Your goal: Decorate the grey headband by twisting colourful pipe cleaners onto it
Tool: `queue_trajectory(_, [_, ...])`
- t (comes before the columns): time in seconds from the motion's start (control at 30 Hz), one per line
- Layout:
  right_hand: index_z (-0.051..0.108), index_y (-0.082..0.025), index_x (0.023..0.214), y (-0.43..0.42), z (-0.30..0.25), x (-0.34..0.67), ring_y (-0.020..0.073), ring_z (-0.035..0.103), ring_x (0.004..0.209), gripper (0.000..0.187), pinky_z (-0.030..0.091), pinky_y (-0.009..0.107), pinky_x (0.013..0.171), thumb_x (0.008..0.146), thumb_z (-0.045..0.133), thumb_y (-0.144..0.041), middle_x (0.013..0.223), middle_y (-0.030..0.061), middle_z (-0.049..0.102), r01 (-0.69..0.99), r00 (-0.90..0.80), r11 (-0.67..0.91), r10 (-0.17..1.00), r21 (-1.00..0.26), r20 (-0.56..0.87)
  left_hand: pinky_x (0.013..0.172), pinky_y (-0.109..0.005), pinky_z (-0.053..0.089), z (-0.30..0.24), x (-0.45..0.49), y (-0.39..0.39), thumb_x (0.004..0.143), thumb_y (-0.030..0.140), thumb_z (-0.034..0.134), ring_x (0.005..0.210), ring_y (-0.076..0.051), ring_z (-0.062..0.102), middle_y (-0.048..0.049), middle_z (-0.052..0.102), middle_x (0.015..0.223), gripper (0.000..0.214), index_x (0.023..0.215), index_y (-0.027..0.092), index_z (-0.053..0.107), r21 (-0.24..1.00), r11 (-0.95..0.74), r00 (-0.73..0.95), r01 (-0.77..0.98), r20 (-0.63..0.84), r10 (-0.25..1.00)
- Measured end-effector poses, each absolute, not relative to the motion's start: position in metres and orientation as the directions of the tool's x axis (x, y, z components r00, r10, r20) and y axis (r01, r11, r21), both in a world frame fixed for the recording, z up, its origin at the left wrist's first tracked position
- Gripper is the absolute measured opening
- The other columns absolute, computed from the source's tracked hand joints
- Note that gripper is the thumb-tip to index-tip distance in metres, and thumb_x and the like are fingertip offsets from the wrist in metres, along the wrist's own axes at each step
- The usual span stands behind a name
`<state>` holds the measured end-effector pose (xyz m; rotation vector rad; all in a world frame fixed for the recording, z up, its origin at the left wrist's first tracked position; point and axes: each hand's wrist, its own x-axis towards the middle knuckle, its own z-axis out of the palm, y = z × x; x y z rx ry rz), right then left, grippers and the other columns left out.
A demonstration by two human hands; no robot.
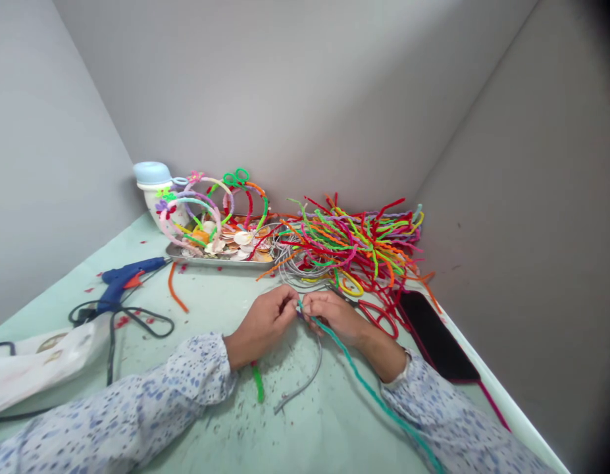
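Observation:
My left hand [268, 324] and my right hand [337, 315] meet fingertip to fingertip over the middle of the table, both pinched closed. Between them is the end of a teal pipe cleaner [354, 367], whose long tail passes under my right palm and over the right forearm toward the lower edge. A grey wire [314, 376] curves down from the same fingertips, its free end near the tabletop. A small dark bluish bit shows at the pinch, too small to make out. A green pipe cleaner piece [258, 383] lies below my left wrist.
Behind my hands, a metal tray [220, 261] holds shells and pipe-cleaner-wrapped hoops, beside a heap of coloured pipe cleaners [368, 243]. Red-handled scissors [378, 319] and a phone [435, 336] lie right. A blue glue gun [120, 283] with its cord and a plastic bag [48, 359] lie left.

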<state>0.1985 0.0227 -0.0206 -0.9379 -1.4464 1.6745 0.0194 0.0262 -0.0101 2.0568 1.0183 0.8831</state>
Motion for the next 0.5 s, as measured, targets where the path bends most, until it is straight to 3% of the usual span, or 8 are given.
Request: queue_trajectory(0.5, [0.055,-0.017,0.063,0.0235,-0.0209,0.1992,0.0089,0.043,0.039,0.010,0.033,0.021,0.040,0.071,0.051,-0.021,0.048,-0.0044,0.049,-0.072,-0.473,-0.117,0.878,-0.991,-0.070,0.064,-0.023,0.039,-0.0099,0.0201,0.0276,0.085,0.020,0.039,0.069,-0.014,0.048,0.0012,0.054,0.072,0.015,0.080,0.017,0.054,0.852,-0.415,0.483,0.318,0.231,0.845])
